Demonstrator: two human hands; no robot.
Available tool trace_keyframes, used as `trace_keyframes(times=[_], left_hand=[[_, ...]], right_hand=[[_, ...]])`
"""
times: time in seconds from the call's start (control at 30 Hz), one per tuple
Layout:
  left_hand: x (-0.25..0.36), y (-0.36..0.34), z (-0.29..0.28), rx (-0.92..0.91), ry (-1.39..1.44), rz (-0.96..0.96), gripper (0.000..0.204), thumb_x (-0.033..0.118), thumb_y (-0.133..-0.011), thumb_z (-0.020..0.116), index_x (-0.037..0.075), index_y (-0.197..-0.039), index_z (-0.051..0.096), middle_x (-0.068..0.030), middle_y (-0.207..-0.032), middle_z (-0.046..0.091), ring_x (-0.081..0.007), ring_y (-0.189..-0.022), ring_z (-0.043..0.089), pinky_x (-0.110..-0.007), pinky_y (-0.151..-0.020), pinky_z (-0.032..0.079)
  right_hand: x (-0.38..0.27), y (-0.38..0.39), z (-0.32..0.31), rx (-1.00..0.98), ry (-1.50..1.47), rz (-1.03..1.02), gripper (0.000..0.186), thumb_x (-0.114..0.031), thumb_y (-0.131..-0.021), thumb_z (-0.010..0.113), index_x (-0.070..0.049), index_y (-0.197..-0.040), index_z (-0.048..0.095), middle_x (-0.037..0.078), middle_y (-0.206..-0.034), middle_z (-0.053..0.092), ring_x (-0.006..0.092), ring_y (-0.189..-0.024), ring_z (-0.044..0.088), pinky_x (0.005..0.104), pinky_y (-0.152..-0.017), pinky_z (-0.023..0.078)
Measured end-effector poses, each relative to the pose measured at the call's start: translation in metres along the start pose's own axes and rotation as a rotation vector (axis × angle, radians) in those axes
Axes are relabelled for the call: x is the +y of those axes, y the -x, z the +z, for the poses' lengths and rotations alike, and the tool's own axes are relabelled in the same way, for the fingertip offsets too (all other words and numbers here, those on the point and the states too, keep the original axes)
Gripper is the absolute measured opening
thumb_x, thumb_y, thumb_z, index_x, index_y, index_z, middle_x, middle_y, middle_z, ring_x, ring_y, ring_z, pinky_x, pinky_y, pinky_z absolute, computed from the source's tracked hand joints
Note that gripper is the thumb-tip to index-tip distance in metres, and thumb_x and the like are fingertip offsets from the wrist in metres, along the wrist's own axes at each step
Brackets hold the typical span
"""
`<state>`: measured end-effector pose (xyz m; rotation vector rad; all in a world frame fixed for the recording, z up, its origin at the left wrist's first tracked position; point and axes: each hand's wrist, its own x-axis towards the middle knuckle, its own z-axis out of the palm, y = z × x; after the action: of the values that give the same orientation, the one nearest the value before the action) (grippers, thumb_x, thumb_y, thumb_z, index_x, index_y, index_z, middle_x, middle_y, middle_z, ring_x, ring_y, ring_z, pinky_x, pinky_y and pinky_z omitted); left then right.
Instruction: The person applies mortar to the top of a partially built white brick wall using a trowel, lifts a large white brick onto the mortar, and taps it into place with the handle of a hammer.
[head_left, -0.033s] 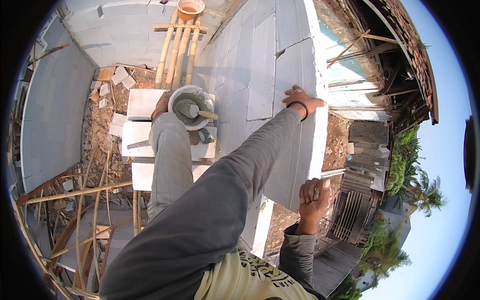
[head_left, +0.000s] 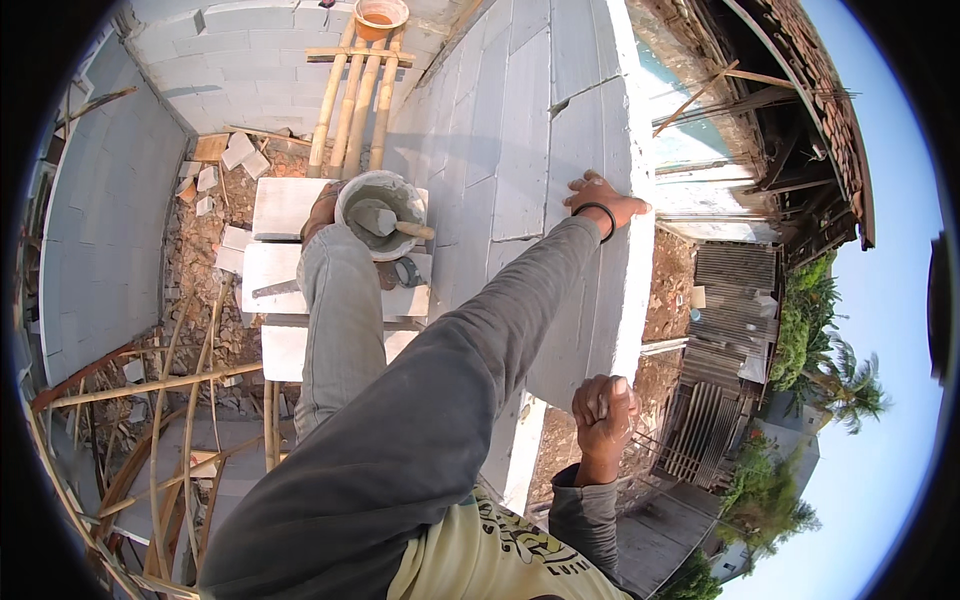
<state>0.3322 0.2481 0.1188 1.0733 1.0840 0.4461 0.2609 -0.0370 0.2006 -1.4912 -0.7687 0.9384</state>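
Note:
My left hand, with a black band at the wrist, grips the top edge of the pale block wall. Its fingers spread over the near face and its thumb reaches across the top. Lower down, beside the end of that wall, my right hand is raised as a fist; nothing shows in it. Next to my bare foot stands a mortar-crusted bucket on stacked blocks. Inside it leans a trowel, handle over the rim. A handsaw lies on the blocks, partly hidden by my leg.
Bamboo poles lead from the blocks to an orange bucket at the far end. Rubble and leaning bamboo sticks cover the ground on the left. Beyond the wall are corrugated sheets and a tiled roof.
My right fist has moved down and to the left, a little away from the wall's top edge. My left hand keeps its place on the wall.

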Motion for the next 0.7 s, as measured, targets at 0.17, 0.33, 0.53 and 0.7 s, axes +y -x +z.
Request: trace_keyframes(times=[0.17, 0.33, 0.53, 0.7], left_hand=[[-0.003, 0.002, 0.018, -0.031, 0.038, 0.021, 0.123, 0.049, -0.056, 0.086, -0.016, -0.139, 0.023, -0.0337, -0.138, 0.037, -0.0414, -0.126, 0.047, -0.042, -0.102, 0.044], [0.0, -0.024, 0.013, -0.061, 0.119, 0.079, 0.133, 0.051, -0.059, 0.084, -0.012, -0.147, 0.007, -0.0339, -0.148, 0.027, -0.0418, -0.136, 0.034, -0.042, -0.112, 0.034], [0.007, 0.016, -0.017, 0.023, -0.001, 0.235, 0.126, 0.069, -0.068, 0.07, -0.019, -0.142, 0.019, -0.0324, -0.147, 0.032, -0.0385, -0.138, 0.034, -0.04, -0.111, 0.031], [-0.104, 0.042, -0.136, 0.361, -0.842, 0.482, 0.096, 0.057, -0.076, 0.068, -0.009, -0.139, 0.036, -0.0309, -0.141, 0.041, -0.0427, -0.135, 0.035, -0.045, -0.11, 0.032]], right_hand=[[0.116, 0.118, 0.005, -0.043, 0.474, 0.531, 0.048, -0.035, -0.1, 0.052, -0.004, -0.063, 0.047, -0.001, -0.056, 0.044, 0.0087, -0.053, 0.043, 0.0268, -0.051, 0.035], [0.272, 0.211, -0.07, 0.1, 0.671, 0.588, 0.047, -0.04, -0.094, 0.058, 0.004, -0.076, 0.066, 0.019, -0.065, 0.063, 0.025, -0.062, 0.06, 0.0418, -0.065, 0.048], [0.379, 0.296, -0.084, 0.226, 0.633, 0.466, 0.042, -0.035, -0.094, 0.054, 0.0, -0.072, 0.062, 0.018, -0.065, 0.062, 0.0319, -0.059, 0.062, 0.0416, -0.059, 0.048], [0.468, 0.358, -0.061, 0.254, 1.038, 0.135, 0.022, -0.026, -0.087, 0.056, -0.008, -0.075, 0.06, 0.012, -0.061, 0.061, 0.0306, -0.052, 0.059, 0.0418, -0.047, 0.045]])
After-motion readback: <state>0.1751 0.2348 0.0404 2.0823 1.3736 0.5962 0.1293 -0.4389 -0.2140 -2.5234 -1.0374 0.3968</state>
